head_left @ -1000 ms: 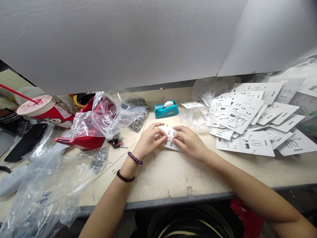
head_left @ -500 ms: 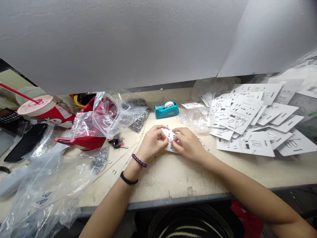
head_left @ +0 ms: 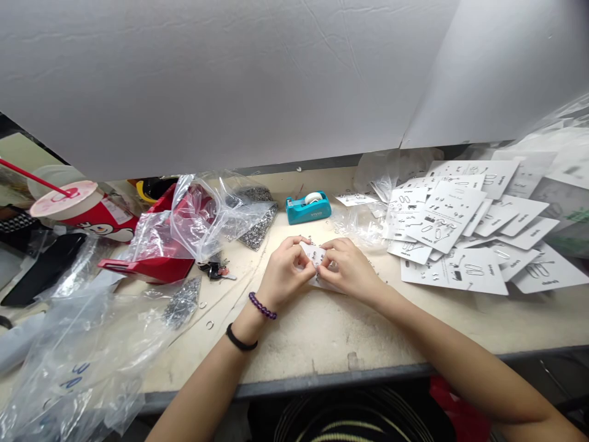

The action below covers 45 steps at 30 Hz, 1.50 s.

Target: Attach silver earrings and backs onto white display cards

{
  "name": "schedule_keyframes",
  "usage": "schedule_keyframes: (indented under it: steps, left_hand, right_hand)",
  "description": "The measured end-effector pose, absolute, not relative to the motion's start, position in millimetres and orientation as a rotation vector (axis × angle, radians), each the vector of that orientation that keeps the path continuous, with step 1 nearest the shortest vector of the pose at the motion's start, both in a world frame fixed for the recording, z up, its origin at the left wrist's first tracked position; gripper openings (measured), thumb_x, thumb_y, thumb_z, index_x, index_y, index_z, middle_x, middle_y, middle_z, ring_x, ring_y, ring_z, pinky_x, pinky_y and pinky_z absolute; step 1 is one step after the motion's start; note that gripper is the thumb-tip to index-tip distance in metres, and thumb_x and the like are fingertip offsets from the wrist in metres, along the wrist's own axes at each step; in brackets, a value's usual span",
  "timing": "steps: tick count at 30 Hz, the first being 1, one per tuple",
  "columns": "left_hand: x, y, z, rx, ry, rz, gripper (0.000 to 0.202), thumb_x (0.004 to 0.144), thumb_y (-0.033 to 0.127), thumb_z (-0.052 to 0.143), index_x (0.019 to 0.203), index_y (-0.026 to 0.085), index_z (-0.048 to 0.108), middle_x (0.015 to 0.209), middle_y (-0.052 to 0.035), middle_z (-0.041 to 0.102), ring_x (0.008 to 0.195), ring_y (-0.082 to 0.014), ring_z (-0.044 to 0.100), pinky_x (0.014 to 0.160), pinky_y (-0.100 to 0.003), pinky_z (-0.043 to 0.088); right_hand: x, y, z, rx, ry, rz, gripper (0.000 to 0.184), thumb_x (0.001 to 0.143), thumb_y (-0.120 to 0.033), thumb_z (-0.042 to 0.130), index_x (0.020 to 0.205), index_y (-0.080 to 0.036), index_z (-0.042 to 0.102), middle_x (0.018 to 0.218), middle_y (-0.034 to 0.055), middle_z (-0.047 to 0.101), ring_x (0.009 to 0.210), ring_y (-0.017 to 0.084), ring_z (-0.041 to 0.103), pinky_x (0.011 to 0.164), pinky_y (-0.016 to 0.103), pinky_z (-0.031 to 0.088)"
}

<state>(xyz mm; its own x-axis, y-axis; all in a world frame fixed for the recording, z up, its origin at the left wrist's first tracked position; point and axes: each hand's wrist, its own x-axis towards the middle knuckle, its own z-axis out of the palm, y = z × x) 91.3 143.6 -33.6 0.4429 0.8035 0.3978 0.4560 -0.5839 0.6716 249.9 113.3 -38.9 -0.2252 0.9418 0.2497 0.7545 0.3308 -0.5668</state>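
My left hand (head_left: 286, 270) and right hand (head_left: 350, 270) are both closed on a white printed card (head_left: 316, 254), pinching it between my fingertips just above the middle of the tabletop (head_left: 313, 347). Small metal pieces sit on the card, though they're too small to identify, and more lie scattered just beside it. A purple beaded bracelet (head_left: 262, 306) and a black wristband (head_left: 241, 338) circle my left wrist.

Straight ahead, near the back edge, is a teal tape dispenser (head_left: 307, 209). To the right lies a loose pile of printed cards (head_left: 442, 215) — overlapping, some askew. To the left, a red dustpan (head_left: 147, 269) sits under clear plastic bags (head_left: 197, 215), beside a bag of silvery metal pieces (head_left: 255, 236) and a bunch of keys (head_left: 214, 269). In the back left corner stands a red-and-white lidded cup (head_left: 87, 209) — its red straw angled left.
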Motion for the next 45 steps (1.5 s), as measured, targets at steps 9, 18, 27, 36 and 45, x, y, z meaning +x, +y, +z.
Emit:
schedule_keyframes:
  steps: [9,18,27,36,45]
  left_hand:
    - [92.7,138.6,-31.3,2.31,1.012,1.011,0.016,0.068,0.008,0.052,0.058,0.018,0.043,0.101,-0.0108,0.058,0.093,-0.018,0.058,0.072,-0.027,0.047]
    - [86.4,145.4,-18.7,2.141,0.989,0.918,0.009,0.073,0.02,0.054,0.065,0.017,0.052,0.109,-0.0113,0.056,0.1,-0.02,0.054,0.074,-0.029,0.048]
    - [87.7,146.5,-25.5,1.698,1.072,0.861,0.032,0.076,0.04,0.054,0.096,0.018,0.043,0.105,-0.009,0.056,0.081,-0.0155,0.059,0.065,-0.027,0.049]
    - [89.7,147.0,-21.9,1.78,1.19,0.587,0.04,0.068,0.05,0.06,0.083,0.013,0.057,0.076,-0.0034,0.06,0.07,-0.0168,0.054,0.06,-0.026,0.043]
    - [87.2,148.8,-26.9,1.741,1.186,0.613,0.033,0.072,0.045,0.057,0.077,0.012,0.058,0.073,-0.0027,0.061,0.068,-0.0163,0.054,0.059,-0.024,0.041]
  right_hand:
    - [250.7,114.0,-30.3,-1.591,-2.014,0.502,0.024,0.072,-0.019,0.06,0.052,-0.018,0.048,0.079,0.0038,0.061,0.084,0.021,0.051,0.074,0.035,0.04]
    - [263.8,118.5,-26.7,-1.501,-1.707,0.964,0.015,0.072,-0.029,0.061,0.082,-0.018,0.056,0.079,0.0009,0.062,0.069,0.015,0.057,0.058,0.025,0.041]
    - [262.8,117.8,-26.2,-1.535,-1.695,0.872,0.01,0.071,-0.026,0.062,0.076,-0.018,0.059,0.074,0.0006,0.063,0.066,0.015,0.057,0.057,0.024,0.04]
    - [259.8,117.0,-24.2,-1.524,-1.789,0.804,0.016,0.074,-0.033,0.063,0.075,-0.017,0.06,0.074,0.0025,0.064,0.067,0.016,0.057,0.057,0.024,0.04]
    - [259.9,117.9,-24.6,-1.522,-1.842,0.753,0.015,0.075,-0.033,0.061,0.076,-0.018,0.061,0.074,0.0027,0.065,0.067,0.017,0.057,0.06,0.025,0.039]
